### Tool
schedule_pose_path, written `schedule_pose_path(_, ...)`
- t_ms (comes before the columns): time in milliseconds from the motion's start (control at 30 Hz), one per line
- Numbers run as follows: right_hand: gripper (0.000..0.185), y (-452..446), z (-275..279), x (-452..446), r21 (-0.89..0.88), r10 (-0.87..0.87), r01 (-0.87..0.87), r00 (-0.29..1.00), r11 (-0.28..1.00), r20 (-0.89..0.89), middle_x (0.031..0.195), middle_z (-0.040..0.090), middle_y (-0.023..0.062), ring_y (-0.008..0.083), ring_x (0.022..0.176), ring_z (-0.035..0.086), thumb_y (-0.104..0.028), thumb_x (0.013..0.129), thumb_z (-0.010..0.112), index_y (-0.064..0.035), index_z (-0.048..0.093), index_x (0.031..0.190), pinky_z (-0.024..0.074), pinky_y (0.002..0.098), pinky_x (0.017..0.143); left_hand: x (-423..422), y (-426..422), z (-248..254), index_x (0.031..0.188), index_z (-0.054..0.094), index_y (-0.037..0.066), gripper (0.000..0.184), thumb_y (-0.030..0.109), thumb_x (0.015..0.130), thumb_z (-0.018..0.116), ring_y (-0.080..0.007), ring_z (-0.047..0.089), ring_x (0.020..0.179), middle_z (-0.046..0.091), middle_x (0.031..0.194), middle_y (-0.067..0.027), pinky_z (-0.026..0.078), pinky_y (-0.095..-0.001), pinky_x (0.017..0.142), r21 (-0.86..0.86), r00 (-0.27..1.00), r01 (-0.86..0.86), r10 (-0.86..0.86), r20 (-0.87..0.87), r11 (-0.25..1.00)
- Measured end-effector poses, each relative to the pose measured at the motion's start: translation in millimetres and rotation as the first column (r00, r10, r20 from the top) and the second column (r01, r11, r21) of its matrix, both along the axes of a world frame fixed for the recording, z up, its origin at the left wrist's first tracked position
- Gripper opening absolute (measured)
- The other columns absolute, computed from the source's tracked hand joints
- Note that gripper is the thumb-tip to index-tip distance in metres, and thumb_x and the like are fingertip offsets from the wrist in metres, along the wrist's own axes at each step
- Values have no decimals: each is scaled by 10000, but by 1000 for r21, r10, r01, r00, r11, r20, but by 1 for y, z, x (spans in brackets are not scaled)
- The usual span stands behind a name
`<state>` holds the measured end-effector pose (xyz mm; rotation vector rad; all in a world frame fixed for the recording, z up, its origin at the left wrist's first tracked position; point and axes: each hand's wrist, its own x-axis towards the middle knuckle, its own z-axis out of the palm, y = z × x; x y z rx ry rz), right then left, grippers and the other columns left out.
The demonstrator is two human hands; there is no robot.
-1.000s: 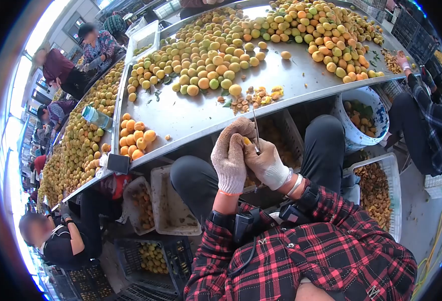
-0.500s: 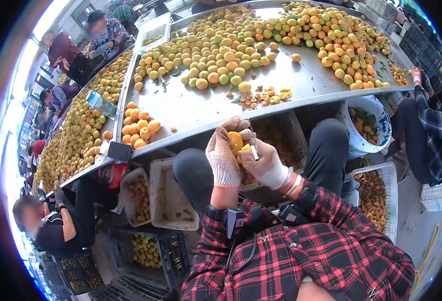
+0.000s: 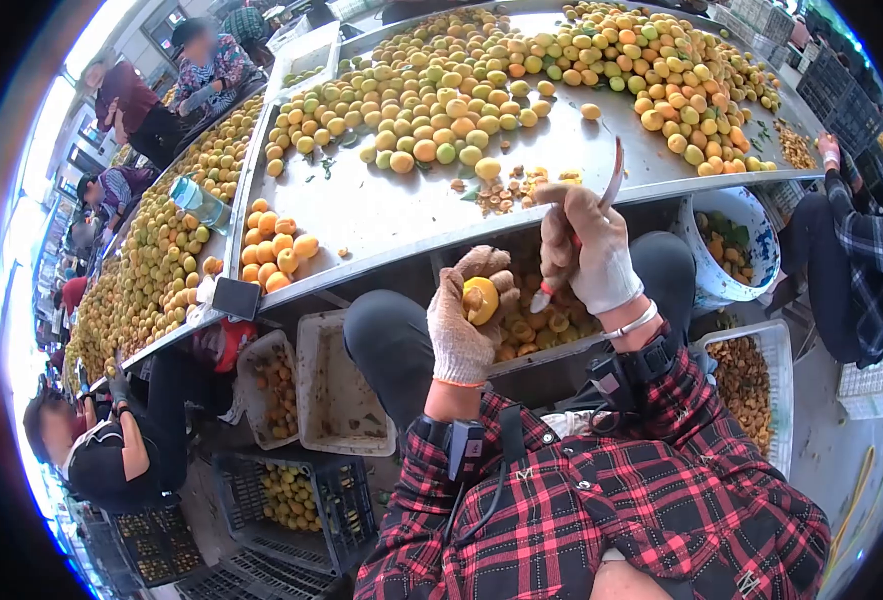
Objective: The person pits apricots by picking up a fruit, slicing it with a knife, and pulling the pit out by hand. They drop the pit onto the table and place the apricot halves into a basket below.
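Observation:
My left hand [image 3: 464, 315], in a knitted work glove, is closed around a cut apricot [image 3: 480, 300]. The brown middle of the fruit faces up, though I cannot tell whether that is the pit or the hollow. To its right and a little higher, my gloved right hand [image 3: 597, 250] grips a slim tool. The tool's thin curved end [image 3: 614, 176] sticks up above the hand, and a pale tip with some red shows below the fingers. Under both hands sits a crate of apricot halves [image 3: 551, 335], partly hidden by them.
A metal table [image 3: 401, 215] ahead carries heaped apricots [image 3: 441, 110] and a small pile of pits [image 3: 511, 190]. At right are a white bucket [image 3: 701, 290] and a tub of brownish pieces [image 3: 779, 400]. Left stand a stained tub [image 3: 326, 400] and a dark crate [image 3: 336, 500]. Other people sit nearby.
My hands have come apart. The right one has lifted up and to the right with the tool, while the left keeps the apricot, its cut middle now showing.

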<state>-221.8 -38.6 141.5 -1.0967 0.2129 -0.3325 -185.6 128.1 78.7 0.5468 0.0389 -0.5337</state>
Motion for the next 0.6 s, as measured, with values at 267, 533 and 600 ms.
schedule_pose_path(267, 350, 13, 9, 9, 105, -81, 54, 959, 993, 272, 561, 389, -21, 80, 445, 366, -329, 1017, 523, 0, 629, 1075, 338, 245, 412, -28, -21, 18, 1203, 598, -32, 426, 329, 1037, 446, -226, 696, 817, 670, 1060, -142, 587, -301, 656, 312, 993, 13, -48, 105, 950)
schedule_pose_path(533, 186, 9, 3, -1, 134, -17, -24, 954, 991, 298, 580, 494, -18, 51, 452, 424, -155, 988, 566, 5, 659, 1010, 364, 219, 425, -32, -30, 12, 1167, 623, -33, 369, 264, 1040, 445, -205, 694, 777, 680, 1025, -130, 589, -309, 650, 388, 989, -5, -53, 140, 922)
schedule_pose_path(600, 174, 9, 3, -3, 137, -14, -27, 957, 990, 291, 579, 496, -16, 56, 441, 434, -147, 982, 572, 5, 655, 993, 367, 220, 414, -33, -33, 12, 1164, 612, -50, 391, 286, 1035, 458, -170, 671, 747, 673, 971, -122, 573, -275, 640, 449, 981, -99, 12, 194, 888)
